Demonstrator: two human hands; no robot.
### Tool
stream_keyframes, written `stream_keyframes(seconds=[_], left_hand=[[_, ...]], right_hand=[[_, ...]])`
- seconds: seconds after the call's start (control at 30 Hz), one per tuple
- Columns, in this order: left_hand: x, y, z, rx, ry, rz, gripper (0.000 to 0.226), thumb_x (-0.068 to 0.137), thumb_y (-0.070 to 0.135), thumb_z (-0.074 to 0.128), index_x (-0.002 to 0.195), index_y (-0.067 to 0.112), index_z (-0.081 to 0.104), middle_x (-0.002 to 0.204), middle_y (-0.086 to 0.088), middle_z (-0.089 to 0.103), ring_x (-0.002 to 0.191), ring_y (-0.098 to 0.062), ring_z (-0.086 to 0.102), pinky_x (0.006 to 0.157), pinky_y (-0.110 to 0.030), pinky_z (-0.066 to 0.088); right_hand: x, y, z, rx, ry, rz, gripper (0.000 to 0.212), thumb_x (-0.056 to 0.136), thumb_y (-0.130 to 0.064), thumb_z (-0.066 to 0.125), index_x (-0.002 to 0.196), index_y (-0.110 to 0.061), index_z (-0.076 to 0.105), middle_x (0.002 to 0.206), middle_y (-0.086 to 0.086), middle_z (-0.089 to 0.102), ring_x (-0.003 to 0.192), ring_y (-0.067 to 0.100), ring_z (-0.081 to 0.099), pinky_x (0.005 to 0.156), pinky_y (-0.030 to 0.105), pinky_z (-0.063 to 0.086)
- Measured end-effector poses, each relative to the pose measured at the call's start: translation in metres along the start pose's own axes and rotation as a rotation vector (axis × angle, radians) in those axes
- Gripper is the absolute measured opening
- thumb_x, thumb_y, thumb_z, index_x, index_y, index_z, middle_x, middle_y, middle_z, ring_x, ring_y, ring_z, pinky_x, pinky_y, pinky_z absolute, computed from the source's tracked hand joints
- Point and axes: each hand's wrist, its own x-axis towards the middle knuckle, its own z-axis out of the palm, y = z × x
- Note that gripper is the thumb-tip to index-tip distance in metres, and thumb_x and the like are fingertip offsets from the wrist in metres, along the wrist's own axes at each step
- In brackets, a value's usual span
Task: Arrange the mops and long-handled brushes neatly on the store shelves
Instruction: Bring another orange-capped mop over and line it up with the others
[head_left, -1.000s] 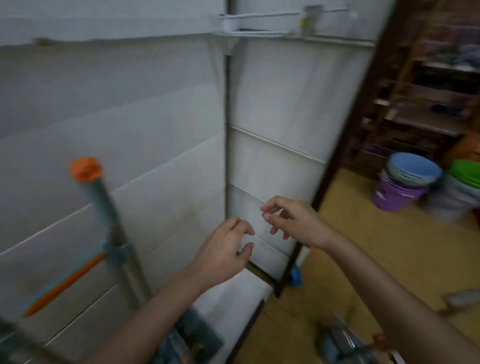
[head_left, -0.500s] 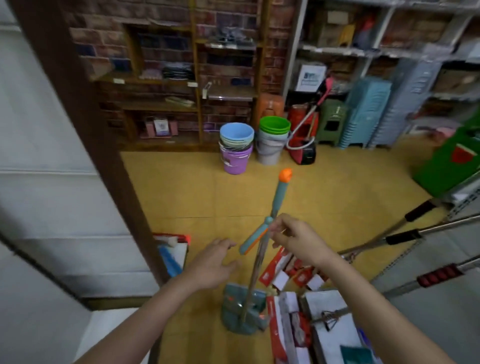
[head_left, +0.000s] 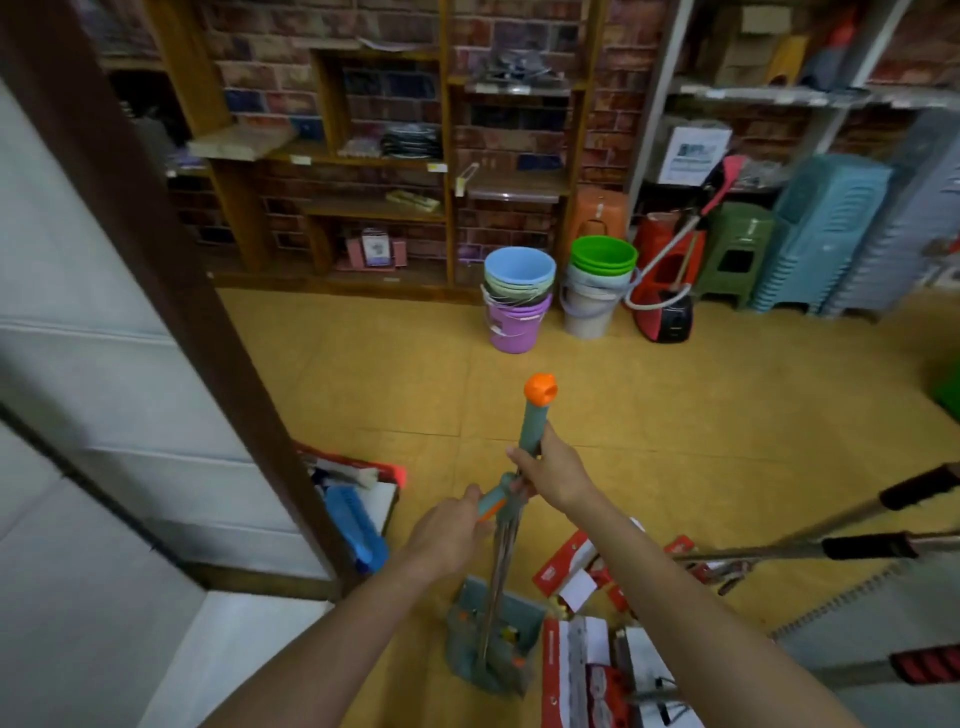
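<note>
A mop (head_left: 519, 499) stood up in the middle, its flat head on the yellow floor (head_left: 675, 415) at 6 o'clock. The right hand (head_left: 553, 475) was wrapped tight around its grey handle. The left hand (head_left: 449, 535) pinched the orange lever at 9 o'clock of the pole. Two bucket stacks (head_left: 519, 301) sat at 12 o'clock.

The mop (head_left: 511, 525) has a thin shiny metal pole, a matt grey-green plastic grip with a glossy orange cap (head_left: 541, 388) and a soft cloth-like head, while the buckets (head_left: 518, 296) look like smooth plastic, the shelves (head_left: 374, 208) like wood and the floor (head_left: 675, 415) like matt yellow tile.
</note>
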Motion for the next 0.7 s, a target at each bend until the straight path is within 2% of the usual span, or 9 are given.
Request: stream_keyframes(seconds=[0.1,0.17,0.23,0.3,0.37,0.47,0.5,0.6,0.7], left_hand=[[-0.016,-0.020,-0.022,-0.017,0.111,-0.033,0.038,0.091,0.043,0.047,0.118,0.016,0.045,0.098,-0.010,0.063,0.085,-0.026,0.061,0.068,-0.037,0.046],[-0.035,-0.039,-0.045,-0.035,0.237,-0.056,0.038,0.088,0.047,0.050,0.116,0.021,0.052,0.100,-0.010,0.066,0.092,-0.028,0.063,0.075,-0.038,0.051],[-0.061,-0.060,-0.071,-0.033,0.353,-0.081,0.039,0.084,0.053,0.052,0.112,0.027,0.058,0.097,-0.008,0.069,0.091,-0.028,0.065,0.077,-0.041,0.052],[-0.094,-0.078,-0.096,-0.009,0.471,-0.110,0.046,0.077,0.063,0.048,0.105,0.030,0.062,0.089,-0.006,0.071,0.086,-0.027,0.066,0.073,-0.039,0.053],[-0.131,-0.091,-0.122,0.057,0.602,-0.147,0.059,0.069,0.072,0.035,0.100,0.031,0.064,0.082,-0.004,0.071,0.081,-0.025,0.067,0.069,-0.036,0.052],[-0.185,-0.109,-0.154,0.213,0.793,-0.197,0.063,0.071,0.072,0.030,0.104,0.031,0.066,0.082,-0.006,0.073,0.079,-0.028,0.067,0.067,-0.033,0.050],[-0.204,-0.115,-0.164,0.253,0.836,-0.209,0.066,0.071,0.071,0.028,0.105,0.031,0.066,0.081,-0.007,0.074,0.077,-0.030,0.068,0.065,-0.032,0.049],[-0.252,-0.140,-0.179,0.321,0.884,-0.310,0.068,0.071,0.072,0.020,0.103,0.031,0.063,0.075,-0.004,0.070,0.072,-0.029,0.066,0.060,-0.030,0.042],[-0.287,-0.164,-0.182,0.356,0.913,-0.410,0.065,0.072,0.071,0.021,0.104,0.032,0.062,0.079,-0.003,0.071,0.078,-0.029,0.066,0.061,-0.030,0.039]], right_hand=[[0.003,-0.027,0.014,-0.122,-0.063,-0.145,0.018,0.094,-0.024,0.053,0.100,-0.014,0.039,0.065,0.001,0.058,0.051,0.011,0.060,0.057,0.031,0.053],[0.004,-0.058,0.027,-0.197,-0.095,-0.281,0.019,0.093,-0.027,0.054,0.096,-0.016,0.040,0.059,-0.001,0.058,0.048,0.013,0.060,0.058,0.034,0.052],[0.003,-0.095,0.044,-0.261,-0.118,-0.412,0.021,0.091,-0.031,0.056,0.092,-0.016,0.042,0.058,0.002,0.061,0.049,0.019,0.063,0.057,0.035,0.052],[-0.002,-0.134,0.064,-0.271,-0.126,-0.525,0.023,0.089,-0.035,0.058,0.090,-0.016,0.046,0.066,0.009,0.068,0.052,0.025,0.066,0.059,0.039,0.054],[-0.012,-0.172,0.085,-0.244,-0.130,-0.630,0.024,0.087,-0.036,0.059,0.090,-0.014,0.050,0.071,0.013,0.071,0.053,0.027,0.066,0.060,0.041,0.056],[-0.033,-0.226,0.118,-0.173,-0.143,-0.778,0.026,0.087,-0.034,0.060,0.095,-0.010,0.054,0.077,0.014,0.071,0.057,0.033,0.065,0.060,0.048,0.054],[-0.040,-0.242,0.130,-0.145,-0.169,-0.815,0.026,0.087,-0.033,0.060,0.097,-0.009,0.055,0.078,0.014,0.072,0.053,0.031,0.064,0.057,0.046,0.055],[-0.058,-0.279,0.170,-0.112,-0.265,-0.910,0.021,0.089,-0.031,0.058,0.095,-0.011,0.054,0.075,0.008,0.072,0.036,0.016,0.058,0.043,0.026,0.051],[-0.072,-0.299,0.208,-0.077,-0.353,-0.973,0.017,0.089,-0.032,0.058,0.091,-0.018,0.048,0.074,0.006,0.070,0.036,0.009,0.056,0.038,0.015,0.044]])
